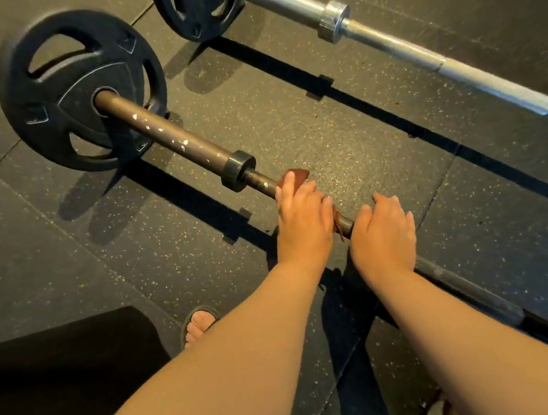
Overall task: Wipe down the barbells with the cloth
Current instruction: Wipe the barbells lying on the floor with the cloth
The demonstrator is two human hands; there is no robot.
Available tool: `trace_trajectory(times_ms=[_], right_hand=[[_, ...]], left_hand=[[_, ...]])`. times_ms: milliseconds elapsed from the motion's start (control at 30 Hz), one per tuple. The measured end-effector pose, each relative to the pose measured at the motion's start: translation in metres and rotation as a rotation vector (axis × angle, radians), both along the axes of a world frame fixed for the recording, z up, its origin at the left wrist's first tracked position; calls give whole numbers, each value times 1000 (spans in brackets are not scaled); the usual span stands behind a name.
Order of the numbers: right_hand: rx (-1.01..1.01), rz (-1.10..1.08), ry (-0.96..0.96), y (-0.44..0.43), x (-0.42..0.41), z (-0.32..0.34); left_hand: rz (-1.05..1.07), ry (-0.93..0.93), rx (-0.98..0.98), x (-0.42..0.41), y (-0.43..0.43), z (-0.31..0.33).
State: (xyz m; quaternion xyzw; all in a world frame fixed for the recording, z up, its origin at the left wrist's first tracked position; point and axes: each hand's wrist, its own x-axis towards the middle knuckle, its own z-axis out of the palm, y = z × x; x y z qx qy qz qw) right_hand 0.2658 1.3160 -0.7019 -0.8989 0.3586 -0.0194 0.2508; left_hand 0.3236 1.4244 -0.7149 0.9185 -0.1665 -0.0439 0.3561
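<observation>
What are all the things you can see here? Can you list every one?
dark barbell: one, dark grey with chipped paint, on the floor nearest the person
silver barbell: one, silver, on the floor further away
weight plates: two, black, one on each barbell
cloth: one, reddish brown, on the dark barbell
floor: black speckled tiles
sandal: one, dark, on a foot
left hand: grips the cloth on the bar
right hand: grips the bare bar beside it
</observation>
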Motion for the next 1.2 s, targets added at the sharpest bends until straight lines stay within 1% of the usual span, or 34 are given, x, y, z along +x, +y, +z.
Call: trace_trajectory(times_ms=[100,167,233,367,433,500,600,667,700,800,833,900,967,1033,1100,1200], right_hand=[[-58,143,61,-3,4,-6],[-109,187,70,-3,0,-10],[-122,180,66,-1,-1,-11],[-98,165,65,2,3,-9],[-108,173,62,1,2,-9],[-106,176,65,1,2,-8],[-104,171,72,2,2,-8],[-107,164,72,2,2,-8],[-108,163,72,2,3,-9],[-101,169,77,2,3,-9],[-101,172,81,2,3,-9],[-108,172,84,2,3,-10],[-118,170,82,3,3,-10],[-125,164,87,3,3,-10],[-126,164,89,3,4,-9],[-117,165,100,3,5,-9]], left_hand=[[-148,-105,64,-7,3,-7],[-170,-133,80,3,14,-8],[-112,-92,81,15,25,-5],[129,-20,-5,33,26,-1],[147,-13,24,27,14,2],[51,-52,75,12,3,2],[-150,-130,96,0,8,-2],[-183,-99,102,14,20,-7],[-153,-61,104,23,26,-9],[66,28,56,48,36,-7],[110,27,31,51,34,-6],[128,-6,24,43,26,-4],[92,-42,43,26,17,-3],[-22,-75,61,11,15,-5],[-125,-95,77,14,25,-9],[-126,-51,83,33,45,-9]])
